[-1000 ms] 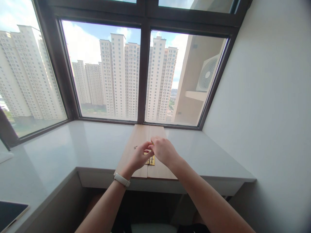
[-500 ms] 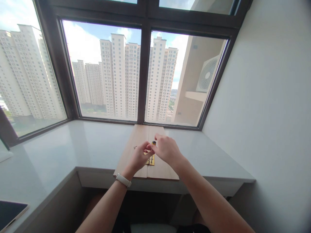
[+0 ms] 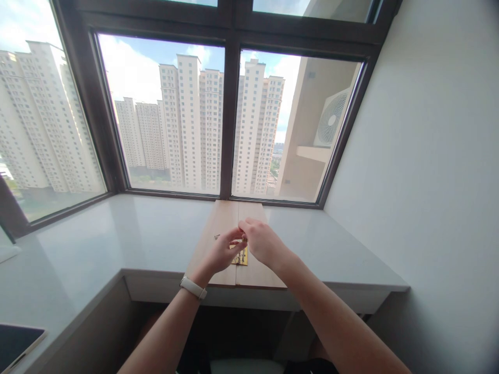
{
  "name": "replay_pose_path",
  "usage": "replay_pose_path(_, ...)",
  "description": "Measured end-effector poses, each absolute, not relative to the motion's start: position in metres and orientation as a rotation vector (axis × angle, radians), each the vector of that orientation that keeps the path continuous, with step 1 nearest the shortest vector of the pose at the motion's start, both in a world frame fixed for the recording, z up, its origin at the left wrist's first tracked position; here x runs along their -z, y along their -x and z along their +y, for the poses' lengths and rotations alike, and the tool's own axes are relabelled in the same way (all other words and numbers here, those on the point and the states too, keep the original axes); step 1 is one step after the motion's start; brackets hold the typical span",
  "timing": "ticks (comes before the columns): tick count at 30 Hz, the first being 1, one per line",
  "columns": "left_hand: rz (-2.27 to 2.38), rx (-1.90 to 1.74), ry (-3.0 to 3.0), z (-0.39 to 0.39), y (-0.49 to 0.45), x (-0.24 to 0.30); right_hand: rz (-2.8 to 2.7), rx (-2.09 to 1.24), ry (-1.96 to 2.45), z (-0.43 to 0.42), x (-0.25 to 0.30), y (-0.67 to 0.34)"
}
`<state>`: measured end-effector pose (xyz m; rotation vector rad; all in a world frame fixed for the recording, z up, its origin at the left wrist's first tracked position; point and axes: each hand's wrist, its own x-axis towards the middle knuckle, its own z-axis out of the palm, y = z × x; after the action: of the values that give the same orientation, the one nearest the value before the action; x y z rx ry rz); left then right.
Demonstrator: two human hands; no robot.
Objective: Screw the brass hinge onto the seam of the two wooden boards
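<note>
Nearest the wearer, both forearms reached in over the near edge of the wooden boards point(image 3: 224, 221), a pale wristband point(image 3: 193, 287) on the left. The left hand point(image 3: 220, 253) and right hand point(image 3: 264, 242) met fingertip to fingertip just above the brass hinge point(image 3: 240, 257), which lay across the seam between the boards.

Against half a second before, the right hand sat slightly further left, and the small black-and-yellow item seen past its knuckles no longer showed.

Left thumb and forefinger were pinched together. Right fingers were curled shut. What either held was too small to tell.

Small screws point(image 3: 217, 237) lay left of the hinge. White counter point(image 3: 156, 234) lay bare on both sides of the boards. Beyond their far edge stood the window frame point(image 3: 230, 119).
</note>
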<state>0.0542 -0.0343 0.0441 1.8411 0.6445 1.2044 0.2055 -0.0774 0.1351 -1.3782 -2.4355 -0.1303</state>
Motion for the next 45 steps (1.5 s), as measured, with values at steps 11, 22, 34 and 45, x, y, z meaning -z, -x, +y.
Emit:
replay_pose_path(11,0.798,-1.381,-1.868,-0.03,-0.06,-0.035,-2.229,0.213,1.549,-0.08,-0.135,-0.203)
replay_pose_path(22,0.784,-1.32,-1.892,-0.032,-0.061,-0.039,-2.337,0.268,1.552,-0.083,-0.132,-0.201)
replay_pose_path(34,0.711,-1.324,-1.82,-0.029,-0.055,-0.035,-2.377,0.056,1.303,-0.081,-0.135,-0.209)
replay_pose_path(45,0.967,-1.47,-1.9,-0.031,-0.067,-0.037,-2.165,0.341,1.706,-0.085,-0.133,-0.196)
